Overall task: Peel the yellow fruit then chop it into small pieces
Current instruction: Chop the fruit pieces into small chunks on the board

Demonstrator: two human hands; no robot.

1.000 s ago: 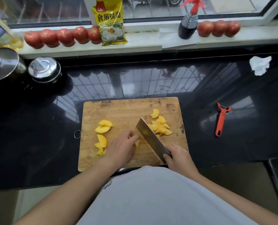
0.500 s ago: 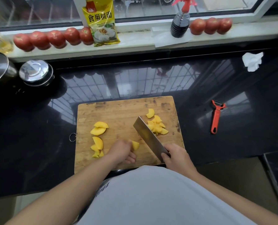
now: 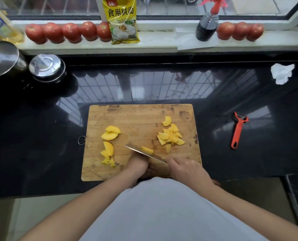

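**chopfan:** ok so where's everything sitting right now?

**boardwatcher:** The right hand (image 3: 184,168) is wrapped around the handle of the cleaver (image 3: 145,154), down at the near edge of the wooden cutting board (image 3: 141,115). The blade runs up and to the left from that grip, flat side tilted, and one yellow fruit slice (image 3: 147,150) is lying right on or against the blade, just beyond the knuckles.

**chopfan:** and the other hand?

**boardwatcher:** The left hand (image 3: 138,165) is tucked right beside the right one, partly under the blade. Fingers look curled, but whether they're actually pinching a bit of fruit I honestly cannot tell, the cleaver hides them.

**chopfan:** rest of the fruit?

**boardwatcher:** Two groups. The chopped pile (image 3: 170,135) sits just past the right hand's grip, a bit further up the board. The bigger wedges (image 3: 110,141) are off to the left of the left hand, with a few tiny bits below them near the board's front edge.

**chopfan:** anything else around?

**boardwatcher:** A red peeler (image 3: 238,130) lies on the black counter (image 3: 40,136), well to the right of the grip. Crumpled white tissue (image 3: 282,73) further back on that side. Up on the window ledge: rows of tomatoes (image 3: 68,32), a yellow packet (image 3: 121,20), a dark spray bottle (image 3: 207,23). Far left there are two steel lids (image 3: 45,64).
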